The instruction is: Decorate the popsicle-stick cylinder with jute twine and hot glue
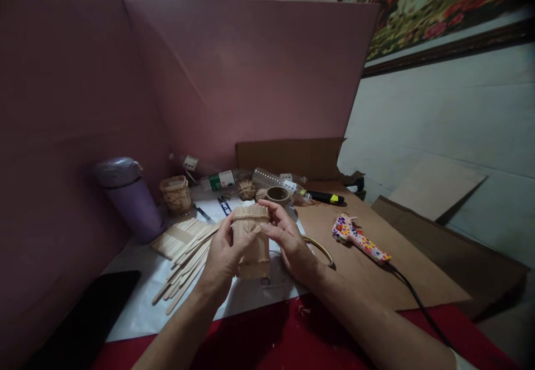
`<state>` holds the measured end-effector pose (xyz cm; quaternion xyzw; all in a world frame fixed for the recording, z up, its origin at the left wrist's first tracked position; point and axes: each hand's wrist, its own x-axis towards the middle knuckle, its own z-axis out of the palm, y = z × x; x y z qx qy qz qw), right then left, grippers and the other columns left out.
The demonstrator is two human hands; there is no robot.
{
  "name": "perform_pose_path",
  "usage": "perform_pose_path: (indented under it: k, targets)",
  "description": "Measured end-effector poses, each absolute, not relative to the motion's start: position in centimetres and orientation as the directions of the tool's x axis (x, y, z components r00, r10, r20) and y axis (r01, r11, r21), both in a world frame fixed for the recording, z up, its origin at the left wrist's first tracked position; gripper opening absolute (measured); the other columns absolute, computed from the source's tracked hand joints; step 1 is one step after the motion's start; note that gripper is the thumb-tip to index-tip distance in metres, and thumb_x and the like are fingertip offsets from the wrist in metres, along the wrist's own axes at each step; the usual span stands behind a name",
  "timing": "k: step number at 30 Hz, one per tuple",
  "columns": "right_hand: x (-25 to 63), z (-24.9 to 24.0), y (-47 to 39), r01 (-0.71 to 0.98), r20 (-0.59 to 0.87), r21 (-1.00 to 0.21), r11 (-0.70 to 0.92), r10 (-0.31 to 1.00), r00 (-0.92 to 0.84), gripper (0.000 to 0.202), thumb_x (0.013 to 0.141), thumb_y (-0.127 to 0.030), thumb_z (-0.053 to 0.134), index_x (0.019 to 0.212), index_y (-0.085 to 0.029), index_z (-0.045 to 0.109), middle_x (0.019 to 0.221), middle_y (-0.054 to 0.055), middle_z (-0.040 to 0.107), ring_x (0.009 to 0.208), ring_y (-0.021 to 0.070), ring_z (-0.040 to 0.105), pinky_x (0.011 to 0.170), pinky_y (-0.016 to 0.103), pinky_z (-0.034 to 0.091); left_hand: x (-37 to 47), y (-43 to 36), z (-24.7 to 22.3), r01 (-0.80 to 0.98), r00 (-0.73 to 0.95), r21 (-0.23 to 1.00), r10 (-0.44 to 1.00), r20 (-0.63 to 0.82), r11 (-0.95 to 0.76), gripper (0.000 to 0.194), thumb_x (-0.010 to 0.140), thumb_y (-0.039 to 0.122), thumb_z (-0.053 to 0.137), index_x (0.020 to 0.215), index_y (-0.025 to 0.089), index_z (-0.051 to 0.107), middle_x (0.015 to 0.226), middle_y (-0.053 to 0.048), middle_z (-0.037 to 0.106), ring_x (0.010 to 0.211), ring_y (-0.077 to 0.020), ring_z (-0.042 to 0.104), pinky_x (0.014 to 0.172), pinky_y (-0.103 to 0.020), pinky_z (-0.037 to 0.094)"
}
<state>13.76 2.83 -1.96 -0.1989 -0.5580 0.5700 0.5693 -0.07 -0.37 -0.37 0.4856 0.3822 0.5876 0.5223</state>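
Open cardboard [393,269] lies right, beyond the floral glue gun [360,240].

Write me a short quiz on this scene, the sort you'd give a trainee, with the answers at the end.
1. True or false: the left hand and the right hand are both on the wooden piece.

2. What does the flowery glue gun lie on?
A) the white paper
B) the cardboard
C) the red cloth

3. Fill in the blank: the loose sticks lie nearer the person's ____ hand.

Key: 1 true; 2 B; 3 left.
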Motion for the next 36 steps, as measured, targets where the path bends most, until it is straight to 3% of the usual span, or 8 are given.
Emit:
perform_pose_path:
  k: [7, 17, 25, 36]
  targets:
    - [13.53, -1.91, 3.08, -0.415, 0.367, -0.879, 0.235, 0.89, -0.272, 0.048, 0.077, -0.029, 0.072, 0.12, -0.027, 0.051, 0.118, 0.004, 0.059, 0.107, 0.0203, 0.055, 0.095, 0.037, 0.043, -0.1, -0.16, -0.75, -0.243, 0.014, 0.952, 0.981, 0.195, -0.185, 0.064, 0.076, 0.032, 0.074, 0.133, 0.02, 0.048, 0.118, -0.01, 0.064, 0.098, -0.0231, 0.062, 0.078, -0.031, 0.052]
    - [13.69, -1.94, 3.47, -0.458, 0.346, -0.866, 0.202, 0.902, -0.258, 0.05, 0.075, -0.03, 0.073, 0.12, -0.027, 0.052, 0.115, 0.004, 0.06, 0.108, 0.0216, 0.055, 0.096, 0.039, 0.041, 0.0, -0.58, -0.01, -0.398, 0.067, 0.912, 0.989, 0.132, -0.095, 0.056, 0.073, 0.018, 0.063, 0.128, 0.019, 0.055, 0.112, -0.01, 0.068, 0.099, -0.025, 0.064, 0.081, -0.032, 0.051]
    - [13.71, -2.23, 3.68, -0.452, 0.341, -0.87, 0.195, 0.901, -0.268, 0.05, 0.075, -0.029, 0.073, 0.12, -0.026, 0.052, 0.112, 0.004, 0.062, 0.106, 0.0212, 0.056, 0.095, 0.038, 0.042, 0.02, -0.49, -0.31, -0.397, 0.062, 0.913, 0.991, 0.123, -0.089, 0.057, 0.076, 0.026, 0.067, 0.131, 0.019, 0.052, 0.106, -0.01, 0.069, 0.089, -0.0238, 0.067, 0.071, -0.03, 0.052]
    - [13.69, -2.17, 3.53, -0.406, 0.36, -0.884, 0.233, 0.892, -0.272, 0.049, 0.076, -0.028, 0.071, 0.12, -0.026, 0.052, 0.115, 0.005, 0.06, 0.107, 0.0221, 0.056, 0.096, 0.04, 0.043, 0.2, -0.37, -0.41, -0.371, 0.009, 0.922, 0.993, 0.12, -0.108, 0.067, 0.069, 0.031, 0.078, 0.129, 0.018, 0.053, 0.107, -0.011, 0.07, 0.087, -0.0234, 0.068, 0.076, -0.032, 0.054]
